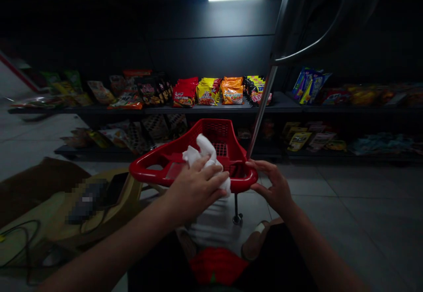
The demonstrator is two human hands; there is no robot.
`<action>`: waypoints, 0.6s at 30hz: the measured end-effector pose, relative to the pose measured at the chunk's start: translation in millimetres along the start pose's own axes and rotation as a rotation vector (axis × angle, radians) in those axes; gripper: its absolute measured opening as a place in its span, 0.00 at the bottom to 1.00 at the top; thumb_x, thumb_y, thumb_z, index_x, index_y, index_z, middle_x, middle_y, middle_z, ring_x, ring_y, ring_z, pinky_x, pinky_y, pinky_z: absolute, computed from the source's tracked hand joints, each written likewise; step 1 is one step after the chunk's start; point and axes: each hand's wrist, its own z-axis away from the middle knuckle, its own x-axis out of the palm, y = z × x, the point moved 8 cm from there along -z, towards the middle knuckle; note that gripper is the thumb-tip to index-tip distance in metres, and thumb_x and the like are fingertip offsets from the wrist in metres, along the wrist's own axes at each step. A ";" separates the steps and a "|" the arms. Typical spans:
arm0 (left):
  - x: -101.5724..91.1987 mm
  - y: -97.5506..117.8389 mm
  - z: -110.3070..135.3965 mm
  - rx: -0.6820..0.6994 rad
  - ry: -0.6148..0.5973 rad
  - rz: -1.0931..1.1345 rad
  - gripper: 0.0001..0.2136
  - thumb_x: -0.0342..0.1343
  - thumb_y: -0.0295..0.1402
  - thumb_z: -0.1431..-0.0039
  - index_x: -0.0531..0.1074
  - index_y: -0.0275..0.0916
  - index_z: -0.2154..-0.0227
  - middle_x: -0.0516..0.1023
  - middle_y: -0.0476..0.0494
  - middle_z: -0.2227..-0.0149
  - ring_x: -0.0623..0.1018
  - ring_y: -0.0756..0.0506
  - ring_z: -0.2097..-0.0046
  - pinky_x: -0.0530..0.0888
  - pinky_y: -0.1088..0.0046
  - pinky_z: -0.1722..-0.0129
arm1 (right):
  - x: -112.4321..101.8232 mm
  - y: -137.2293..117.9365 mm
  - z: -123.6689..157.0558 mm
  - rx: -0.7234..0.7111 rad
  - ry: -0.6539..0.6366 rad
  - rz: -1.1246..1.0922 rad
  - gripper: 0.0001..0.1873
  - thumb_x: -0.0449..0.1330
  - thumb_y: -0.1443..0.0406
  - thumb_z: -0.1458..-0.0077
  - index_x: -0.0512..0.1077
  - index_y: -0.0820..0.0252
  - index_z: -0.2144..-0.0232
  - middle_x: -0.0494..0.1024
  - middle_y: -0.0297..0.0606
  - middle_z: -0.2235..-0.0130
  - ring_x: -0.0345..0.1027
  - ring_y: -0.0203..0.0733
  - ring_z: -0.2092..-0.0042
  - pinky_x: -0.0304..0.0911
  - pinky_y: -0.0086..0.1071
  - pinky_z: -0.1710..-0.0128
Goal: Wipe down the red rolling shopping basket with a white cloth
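Observation:
A red plastic shopping basket [155,168] is tilted up in front of me, its open mouth facing away. My left hand [194,188] is closed on a crumpled white cloth [201,153] and presses it against the basket's near rim. My right hand [274,186] grips the basket's right rim corner with bent fingers, beside a thin metal rod [261,115] that rises from the basket toward a curved metal handle [291,23] overhead.
Dark shelves [284,102] along the far wall hold rows of snack and noodle packets [208,91]. A yellowish stool [122,204] with a phone and cables stands at my left. Grey tiled floor [357,199] spreads to the right. My knees show below.

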 end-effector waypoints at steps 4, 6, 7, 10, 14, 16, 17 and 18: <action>10.5 22.7 -14.0 0.044 0.003 -0.030 0.22 0.50 0.47 0.32 0.68 0.42 0.41 0.77 0.39 0.46 0.71 0.34 0.41 0.68 0.54 0.48 | 1.0 10.9 -5.3 0.071 0.170 -0.192 0.27 0.59 0.47 0.39 0.62 0.51 0.43 0.78 0.47 0.47 0.74 0.51 0.45 0.69 0.51 0.44; 10.2 28.3 -19.1 0.087 0.009 -0.034 0.23 0.52 0.48 0.34 0.67 0.43 0.41 0.78 0.39 0.49 0.74 0.37 0.46 0.67 0.56 0.49 | -3.0 22.3 -15.2 0.114 0.308 -0.255 0.24 0.51 0.46 0.35 0.64 0.52 0.45 0.75 0.47 0.44 0.71 0.50 0.43 0.67 0.50 0.42; 9.6 30.0 -21.2 0.117 0.011 -0.024 0.23 0.53 0.49 0.34 0.67 0.43 0.42 0.78 0.40 0.50 0.74 0.38 0.47 0.67 0.58 0.49 | -1.4 27.7 -22.4 0.139 0.330 -0.272 0.26 0.48 0.44 0.35 0.65 0.52 0.45 0.73 0.47 0.42 0.69 0.50 0.41 0.66 0.49 0.41; 7.8 27.3 -23.3 0.216 0.021 0.038 0.23 0.53 0.51 0.35 0.69 0.42 0.45 0.79 0.40 0.52 0.75 0.40 0.50 0.67 0.62 0.52 | 20.7 39.6 -47.3 0.238 0.156 -0.367 0.32 0.39 0.41 0.34 0.66 0.54 0.46 0.76 0.46 0.47 0.71 0.49 0.43 0.68 0.47 0.43; 6.2 2.9 -11.8 0.288 0.075 0.098 0.21 0.53 0.51 0.35 0.71 0.41 0.48 0.80 0.41 0.51 0.76 0.41 0.49 0.67 0.63 0.51 | 46.8 35.7 -59.9 0.277 -0.023 -0.457 0.24 0.45 0.43 0.34 0.67 0.54 0.61 0.75 0.36 0.67 0.74 0.43 0.62 0.72 0.39 0.57; 5.9 -7.0 -5.4 0.279 0.089 0.098 0.21 0.53 0.51 0.36 0.72 0.42 0.50 0.80 0.42 0.52 0.77 0.41 0.50 0.68 0.64 0.52 | 54.4 29.3 -60.0 0.253 0.004 -0.418 0.22 0.47 0.45 0.34 0.66 0.54 0.67 0.71 0.33 0.70 0.70 0.40 0.67 0.69 0.35 0.61; 6.7 -8.3 -4.2 0.260 0.084 0.088 0.20 0.53 0.51 0.35 0.73 0.42 0.51 0.81 0.42 0.54 0.77 0.41 0.52 0.68 0.64 0.54 | 58.0 26.3 -59.3 0.244 0.034 -0.389 0.23 0.47 0.45 0.33 0.65 0.54 0.68 0.70 0.32 0.71 0.68 0.39 0.68 0.68 0.34 0.63; 8.1 -6.4 -4.4 0.234 0.070 0.071 0.19 0.53 0.51 0.36 0.74 0.41 0.54 0.81 0.43 0.56 0.78 0.41 0.54 0.68 0.64 0.56 | 61.7 23.5 -58.4 0.238 0.063 -0.359 0.23 0.46 0.45 0.33 0.65 0.54 0.69 0.69 0.32 0.72 0.66 0.38 0.69 0.66 0.33 0.64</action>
